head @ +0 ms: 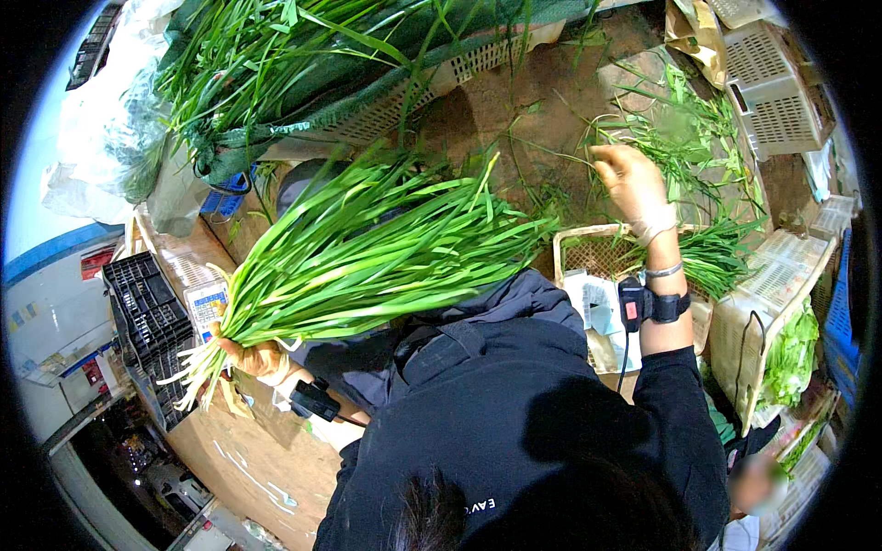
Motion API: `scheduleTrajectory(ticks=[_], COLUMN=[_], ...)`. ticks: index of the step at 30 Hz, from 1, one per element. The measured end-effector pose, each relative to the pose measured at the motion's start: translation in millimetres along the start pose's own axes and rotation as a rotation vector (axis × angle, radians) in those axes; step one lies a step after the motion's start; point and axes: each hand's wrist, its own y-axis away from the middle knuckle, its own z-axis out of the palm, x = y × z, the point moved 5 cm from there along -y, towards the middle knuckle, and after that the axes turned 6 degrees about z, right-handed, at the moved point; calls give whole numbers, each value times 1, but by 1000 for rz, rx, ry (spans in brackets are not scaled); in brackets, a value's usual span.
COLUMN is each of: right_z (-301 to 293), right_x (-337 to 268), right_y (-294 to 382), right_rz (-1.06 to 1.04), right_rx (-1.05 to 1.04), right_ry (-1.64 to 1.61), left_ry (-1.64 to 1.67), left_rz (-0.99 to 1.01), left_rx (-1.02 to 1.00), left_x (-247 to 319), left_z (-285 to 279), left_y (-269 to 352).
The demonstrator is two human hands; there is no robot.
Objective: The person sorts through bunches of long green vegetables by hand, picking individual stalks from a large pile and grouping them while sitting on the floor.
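My left hand (255, 359), at the left, grips a large bunch of garlic chives (386, 255) by its pale stem ends. The long green leaves fan out to the right across my lap. My right hand (630, 182), in what looks like a thin glove, is raised over the floor at the right, apart from the bunch. A thin leaf (551, 148) meets its fingertips in the view; whether they pinch it, I cannot tell. Below that wrist stands a plastic basket (596, 234) with paper in it and smaller greens (716, 258) at its right side.
More long greens (234, 76) lie on green netting (331, 96) over a white crate (482, 62). Loose leaves (689, 131) litter the brown floor (475, 124). A keypad device (205, 306) and a black crate (148, 303) stand left. Lettuce (792, 351) and a person (754, 482) are at right.
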Motion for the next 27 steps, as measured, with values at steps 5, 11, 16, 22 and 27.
scheduleTrajectory(ticks=[5, 11, 16, 22, 27], right_z=[11, 40, 84, -2, -20], right_x=[-124, -196, -113, 78, -56], right_y=[22, 24, 16, -13, -4], right_rz=[-416, -647, -554, 217, -193], right_rx=[-70, 34, -163, -163, 85], right_ry=[-475, -193, -72, 571, 54], left_ry=[-108, 0, -168, -432, -391], left_rz=[114, 12, 7, -18, 11], left_rx=[49, 40, 190, 340, 233], left_x=[27, 14, 40, 57, 49], left_z=[-25, -2, -23, 9, 58], left_y=[14, 13, 16, 17, 1])
